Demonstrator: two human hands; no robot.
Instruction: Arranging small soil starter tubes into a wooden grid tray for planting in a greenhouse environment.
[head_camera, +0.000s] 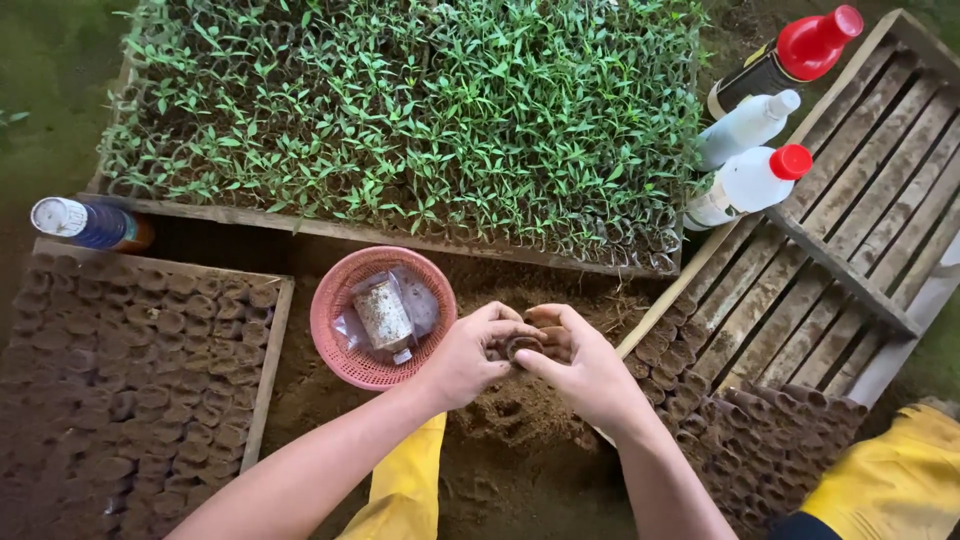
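My left hand (465, 355) and my right hand (585, 365) meet over a mound of brown soil (520, 410). Between their fingertips they pinch a small brown cup-shaped pot (520, 347), filled or rimmed with soil. Left of my left hand sits a pink plastic basket (345, 300) holding a small clear packet and plastic bags. To the right lies a wooden slatted tray (800, 290) with several small soil pots (740, 430) packed at its near end. To the left, another wooden tray (262, 370) is full of soil-filled pots.
A big wooden tray of green seedlings (420, 110) fills the back. Bottles stand at the upper right: one dark with a red cap (790, 55), two white (750, 180). A blue bottle (90, 222) lies at the left. Yellow boots (890, 480) flank the soil.
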